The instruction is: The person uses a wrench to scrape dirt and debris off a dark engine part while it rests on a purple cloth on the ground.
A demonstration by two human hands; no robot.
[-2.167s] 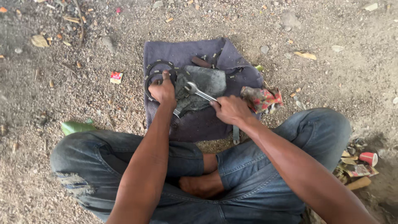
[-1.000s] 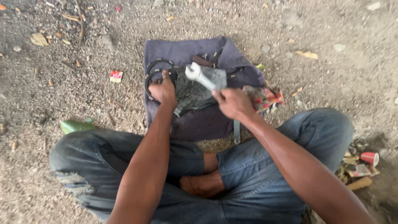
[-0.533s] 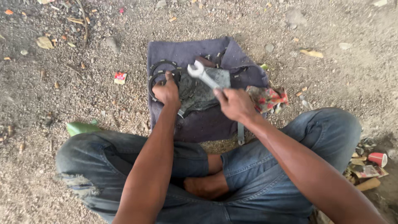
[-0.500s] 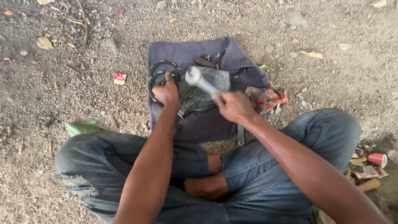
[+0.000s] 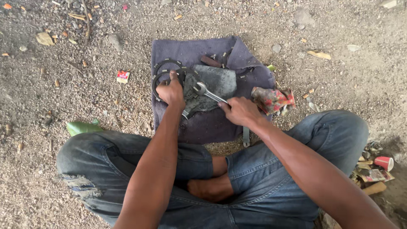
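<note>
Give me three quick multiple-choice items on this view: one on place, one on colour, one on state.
1. Where does the grey part lie?
A. on the cloth
B. on bare gravel
C. on the person's knee

2. What colour is the cloth?
A. yellow
B. dull purple
C. white

3. What is the right hand doing?
A. resting open on the ground
B. gripping a wrench
C. holding a cup

Answers:
1 A, the cloth shows all round it.
2 B, its bare edges look dull purple.
3 B, the fingers close round the wrench, while the left hand presses by the black rings.
</note>
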